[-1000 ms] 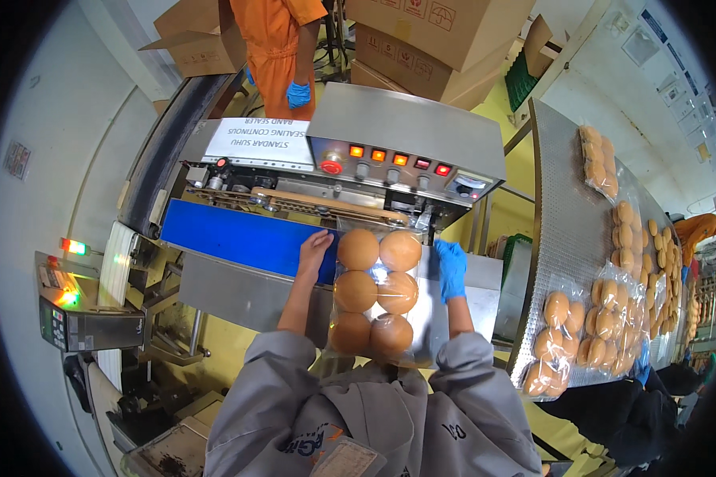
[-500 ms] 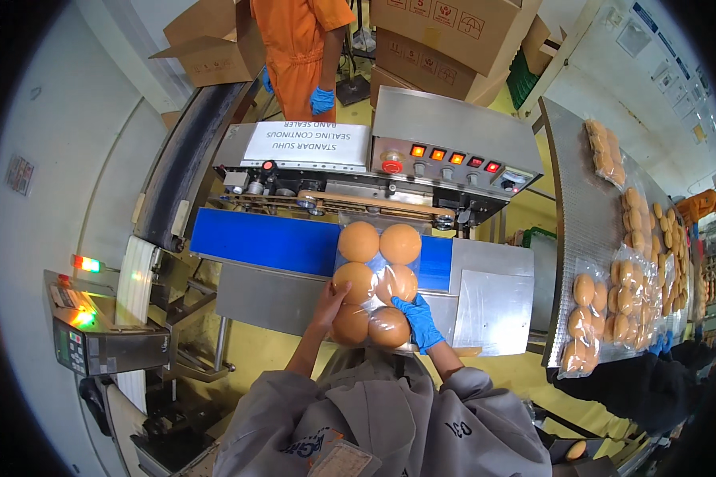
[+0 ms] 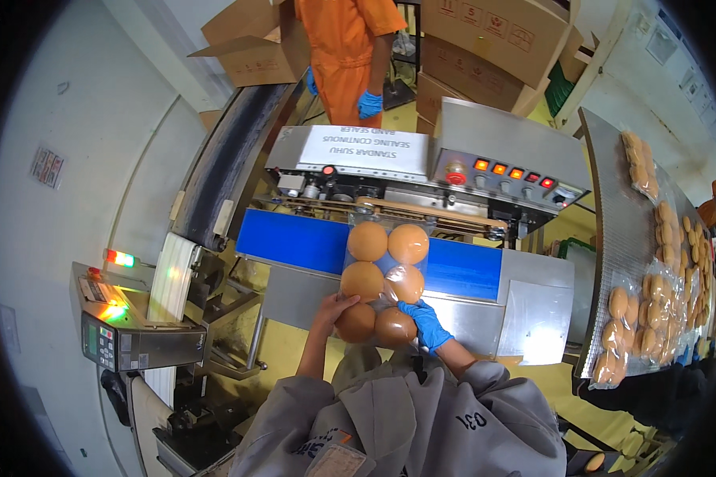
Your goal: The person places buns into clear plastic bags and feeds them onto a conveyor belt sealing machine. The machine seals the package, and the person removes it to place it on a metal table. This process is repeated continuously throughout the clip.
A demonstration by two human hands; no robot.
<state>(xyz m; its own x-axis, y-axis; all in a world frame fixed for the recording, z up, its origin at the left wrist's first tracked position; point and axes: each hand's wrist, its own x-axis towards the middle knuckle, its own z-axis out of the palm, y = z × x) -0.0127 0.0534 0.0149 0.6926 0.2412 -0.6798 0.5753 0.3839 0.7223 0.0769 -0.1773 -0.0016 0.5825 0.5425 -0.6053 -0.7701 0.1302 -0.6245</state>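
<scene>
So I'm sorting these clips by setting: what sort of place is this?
Most likely a bakery packing line. Both hands feed a clear bag of buns onto the blue belt of a sealing machine, more bagged buns wait on a steel table, and cartons are stacked behind.

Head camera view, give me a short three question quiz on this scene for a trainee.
1. True or false: the clear bag of buns lies partly on the blue conveyor belt.
2. How many buns are in that bag? A) four B) six C) eight
3. Which hand wears a blue glove, the left hand or the right hand?

Key: 1 true. 2 B. 3 the right hand; the left is bare, and both hold the bag's near end.
</scene>
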